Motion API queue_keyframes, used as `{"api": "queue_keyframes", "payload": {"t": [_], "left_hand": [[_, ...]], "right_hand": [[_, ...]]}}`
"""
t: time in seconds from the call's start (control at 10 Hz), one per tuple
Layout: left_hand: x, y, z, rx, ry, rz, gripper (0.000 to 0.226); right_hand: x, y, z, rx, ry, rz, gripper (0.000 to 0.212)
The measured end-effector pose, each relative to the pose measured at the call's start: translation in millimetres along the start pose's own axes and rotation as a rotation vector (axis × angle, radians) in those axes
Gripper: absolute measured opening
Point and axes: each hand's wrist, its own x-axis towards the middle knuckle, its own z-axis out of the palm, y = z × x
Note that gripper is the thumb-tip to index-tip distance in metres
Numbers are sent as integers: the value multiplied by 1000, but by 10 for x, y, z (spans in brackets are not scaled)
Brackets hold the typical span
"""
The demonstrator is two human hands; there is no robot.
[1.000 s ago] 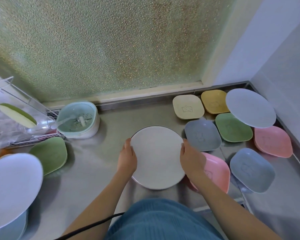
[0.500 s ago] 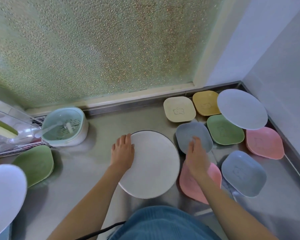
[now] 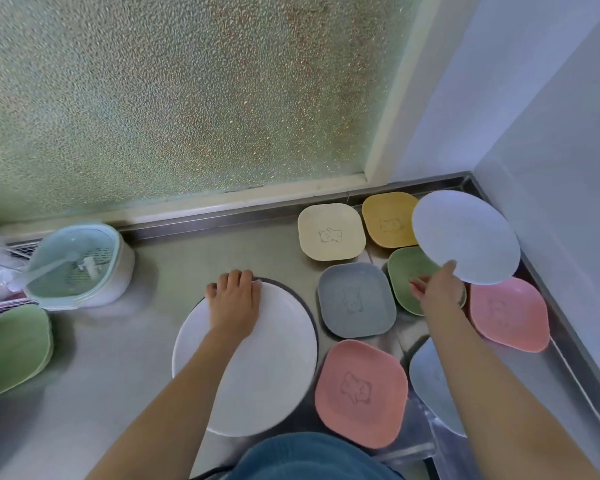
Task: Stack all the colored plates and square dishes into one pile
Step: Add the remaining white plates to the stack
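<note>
The left hand [image 3: 234, 303] lies flat on the far-left rim of the white plate [image 3: 257, 368], fingers straight and pressing down, holding nothing. This plate sits on the steel counter [image 3: 118, 358] with a dark edge showing under its far rim, perhaps a second plate beneath; I cannot tell. It looks a sound base for the pile: broad, flat and stiff.

Right of that hand lie the square dishes: a pink dish [image 3: 361, 393] nearest, a grey dish [image 3: 355, 299] beyond it, and a blue dish [image 3: 430, 386] partly hidden under the right forearm. All look like light, rigid moulded plastic with raised rims, so they should nest; smooth surfaces may let them slide on steel, so take them by the rim, thumb above and fingers beneath.

The right hand [image 3: 437, 289] reaches out over the green dish [image 3: 413, 275], thumb on the near edge of the pale plate [image 3: 465, 237], fingers seemingly under it. The plate seems tipped up off the dishes, so I judge it pinched at the rim. Held at one edge, so wide a disc may sag or swing; a deeper grip would steady it.

Right of that hand is a second pink dish [image 3: 510, 317]. Beyond it stand a cream dish [image 3: 331, 232] and a yellow dish [image 3: 388, 220], against the window ledge.
</note>
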Motion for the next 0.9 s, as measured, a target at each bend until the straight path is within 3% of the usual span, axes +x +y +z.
{"api": "queue_keyframes", "payload": {"t": [0.1,0.2,0.3,0.4,0.5,0.6,0.8,0.9], "left_hand": [[5,19,4,14,-9,-22,68],[4,42,-6,27,-20,-35,67],[7,56,-13,34,-37,-44,51],[3,55,-13,48,-48,-34,35],[-2,50,-33,52,-67,-11,36],[-39,41,-64,44,-84,42,39],[-184,-103,-128,-83,-69,41,46],[-204,-149,-276,-314,-62,-99,43]], "right_hand": [[88,-18,32,-81,3,-8,36],[112,-33,99,-2,55,-1,24],[68,-31,113,366,8,43,28],[-165,-158,119,234,-130,-8,34],[-281,-142,114,141,-59,-59,30],[-446,-73,194,380,43,-68,20],[-1127,347,304,168,-176,-198,31],[-1374,574,305,-5,-284,-240,31]]}}
